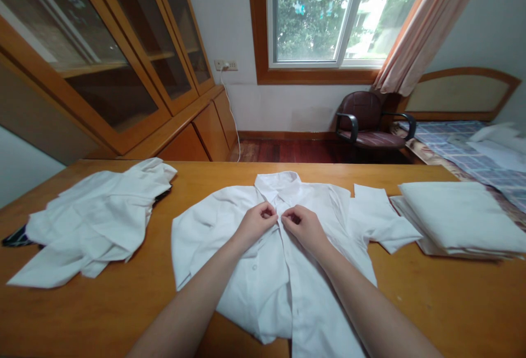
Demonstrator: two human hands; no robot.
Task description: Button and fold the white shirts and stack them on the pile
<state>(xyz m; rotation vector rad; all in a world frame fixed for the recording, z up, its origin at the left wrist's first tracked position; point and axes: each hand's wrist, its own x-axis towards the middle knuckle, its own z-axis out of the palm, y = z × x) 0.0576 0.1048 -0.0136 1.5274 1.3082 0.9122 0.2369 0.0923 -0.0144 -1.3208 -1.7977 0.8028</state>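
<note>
- Across the middle of the worktop (411, 297): a white shirt (329, 276), laid front up, its thin woven cloth softly creased, the collar (283, 184) at the far end and the hem toward the viewer.
- Along the shirt's centre line: the placket (286, 248), a straight doubled strip; below the hands the two front panels part. A small round button (255, 267) shows on the left panel.
- Just below the collar: the left hand (258, 222), bent at the knuckles, its grip closed, thumb and forefinger pinching the shirt near the placket.
- Close beside it, fingertips nearly meeting: the right hand (304, 223), its grip likewise closed on the shirt at the opposite edge.
- To the right of the shirt's body: a short sleeve (386, 218), spread flat, with angular folds and a wide cuff.
- At the left of the worktop: a loose pile (102, 215) of white cloth, rumpled and irregular, with dark fabric emerging beneath.
- At the right: a stack (464, 215) of white cloth, folded into a thick, smooth-topped rectangle.
- Beyond the worktop: a wood-framed cabinet (164, 34) with glass panes, and a chair (365, 119) with glossy maroon upholstery and curved black arms.
</note>
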